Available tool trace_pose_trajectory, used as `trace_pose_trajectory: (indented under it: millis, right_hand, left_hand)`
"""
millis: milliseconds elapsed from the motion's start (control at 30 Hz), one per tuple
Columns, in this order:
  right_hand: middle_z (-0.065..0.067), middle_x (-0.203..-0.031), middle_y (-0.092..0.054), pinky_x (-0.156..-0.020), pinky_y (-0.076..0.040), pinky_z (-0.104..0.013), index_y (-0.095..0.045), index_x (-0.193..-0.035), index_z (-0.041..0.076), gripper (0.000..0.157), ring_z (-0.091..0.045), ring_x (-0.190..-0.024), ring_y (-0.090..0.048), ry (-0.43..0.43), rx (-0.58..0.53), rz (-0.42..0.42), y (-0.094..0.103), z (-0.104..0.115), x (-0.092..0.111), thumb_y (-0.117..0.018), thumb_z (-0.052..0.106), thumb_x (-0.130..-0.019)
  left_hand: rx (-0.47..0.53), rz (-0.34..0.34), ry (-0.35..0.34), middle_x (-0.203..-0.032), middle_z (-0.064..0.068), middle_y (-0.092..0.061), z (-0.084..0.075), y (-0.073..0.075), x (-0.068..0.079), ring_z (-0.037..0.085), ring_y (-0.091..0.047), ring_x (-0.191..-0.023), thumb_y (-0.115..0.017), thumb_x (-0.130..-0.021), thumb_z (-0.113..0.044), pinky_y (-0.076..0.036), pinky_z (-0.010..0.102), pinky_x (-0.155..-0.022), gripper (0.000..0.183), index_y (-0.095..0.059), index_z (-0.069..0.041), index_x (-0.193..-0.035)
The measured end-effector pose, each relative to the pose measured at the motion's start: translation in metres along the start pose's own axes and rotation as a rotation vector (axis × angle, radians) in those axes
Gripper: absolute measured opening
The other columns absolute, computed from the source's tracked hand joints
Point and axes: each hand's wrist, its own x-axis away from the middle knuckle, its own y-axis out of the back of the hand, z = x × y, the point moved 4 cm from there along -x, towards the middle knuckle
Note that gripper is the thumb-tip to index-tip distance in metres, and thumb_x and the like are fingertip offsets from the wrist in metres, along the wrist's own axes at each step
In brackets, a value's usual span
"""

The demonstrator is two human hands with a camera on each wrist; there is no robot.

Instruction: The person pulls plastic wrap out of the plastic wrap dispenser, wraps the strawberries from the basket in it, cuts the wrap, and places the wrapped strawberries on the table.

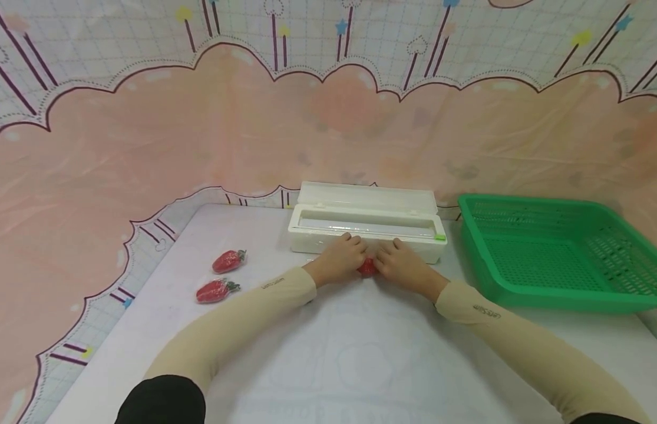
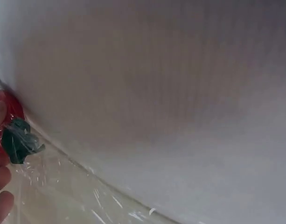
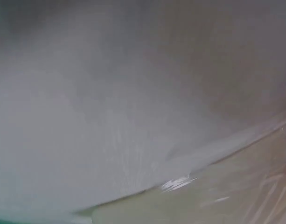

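A red strawberry (image 1: 367, 268) with a green leafy cap (image 2: 19, 141) lies between both hands, just in front of a white cling film dispenser (image 1: 362, 240). Clear film (image 2: 63, 186) covers it and stretches along the dispenser's front. My left hand (image 1: 340, 259) holds the strawberry from the left, fingers curled against it. From the right, my right hand (image 1: 405, 265) grips it with bent fingers; its fingertips are partly hidden. The right wrist view shows film (image 3: 177, 183) by the dispenser but no fingers.
Two film-wrapped strawberries, an upper one (image 1: 228, 261) and a lower one (image 1: 215, 291), lie on the white table (image 1: 333, 365) at left. A green plastic basket (image 1: 572, 300) stands at right. The dispenser's lid (image 1: 367, 197) is raised, and a green cutter slider (image 1: 440, 237) sits at its right end.
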Motion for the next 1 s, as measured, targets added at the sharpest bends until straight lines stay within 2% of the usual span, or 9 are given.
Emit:
trace_pose_trajectory:
  millis: [100, 267, 467, 700, 867, 1000]
  right_hand:
    - [-0.003, -0.090, -0.064, -0.074, -0.047, -0.036, -0.067, -0.094, 0.010, 0.015, -0.020, -0.084, -0.056, -0.018, -0.018, 0.037, 0.003, 0.003, 0.004, -0.070, 0.020, -0.083]
    - [-0.001, -0.084, -0.062, -0.072, -0.043, -0.032, -0.064, -0.091, 0.012, 0.014, -0.019, -0.077, -0.051, -0.016, -0.048, 0.055, 0.013, 0.012, 0.010, -0.070, 0.021, -0.083]
    - [0.000, -0.084, -0.064, -0.073, -0.046, -0.034, -0.064, -0.091, 0.012, 0.019, -0.019, -0.080, -0.056, -0.013, -0.084, 0.054, 0.027, 0.025, 0.020, -0.073, 0.025, -0.079]
    - [0.001, -0.087, -0.066, -0.075, -0.049, -0.036, -0.064, -0.098, 0.014, 0.032, -0.018, -0.083, -0.057, -0.014, -0.102, 0.079, 0.042, 0.039, 0.025, -0.074, 0.037, -0.077]
    - [0.002, -0.083, -0.065, -0.069, -0.044, -0.033, -0.063, -0.095, 0.015, 0.030, -0.017, -0.078, -0.054, 0.002, -0.100, 0.049, 0.047, 0.047, 0.027, -0.074, 0.036, -0.077]
    - [0.002, -0.084, -0.066, -0.069, -0.044, -0.033, -0.064, -0.095, 0.015, 0.028, -0.017, -0.079, -0.056, 0.001, -0.108, 0.060, 0.049, 0.051, 0.029, -0.075, 0.034, -0.077]
  left_hand:
    - [0.037, 0.030, 0.017, -0.099, -0.003, -0.063, -0.003, 0.002, 0.004, 0.016, -0.057, -0.096, -0.064, -0.082, -0.051, -0.045, 0.030, -0.085, 0.043, -0.069, -0.014, -0.104]
    - [0.062, 0.034, 0.008, -0.096, -0.004, -0.062, -0.011, 0.006, 0.012, 0.015, -0.054, -0.092, -0.065, -0.082, -0.052, -0.044, 0.028, -0.083, 0.038, -0.071, -0.018, -0.097]
    - [0.125, 0.037, -0.027, -0.095, -0.005, -0.063, -0.023, 0.014, 0.023, 0.015, -0.056, -0.092, -0.068, -0.080, -0.048, -0.043, 0.029, -0.083, 0.033, -0.071, -0.019, -0.095]
    - [0.227, 0.076, -0.025, -0.093, -0.006, -0.064, -0.033, 0.018, 0.035, 0.013, -0.056, -0.090, -0.068, -0.080, -0.045, -0.044, 0.027, -0.080, 0.029, -0.072, -0.021, -0.097]
    - [0.295, 0.084, -0.034, -0.094, -0.007, -0.065, -0.039, 0.019, 0.042, 0.012, -0.056, -0.089, -0.068, -0.081, -0.046, -0.043, 0.026, -0.078, 0.030, -0.072, -0.022, -0.098]
    - [0.323, 0.115, -0.018, -0.099, -0.006, -0.065, -0.042, 0.020, 0.046, 0.012, -0.056, -0.092, -0.067, -0.081, -0.047, -0.044, 0.027, -0.080, 0.035, -0.071, -0.020, -0.103]
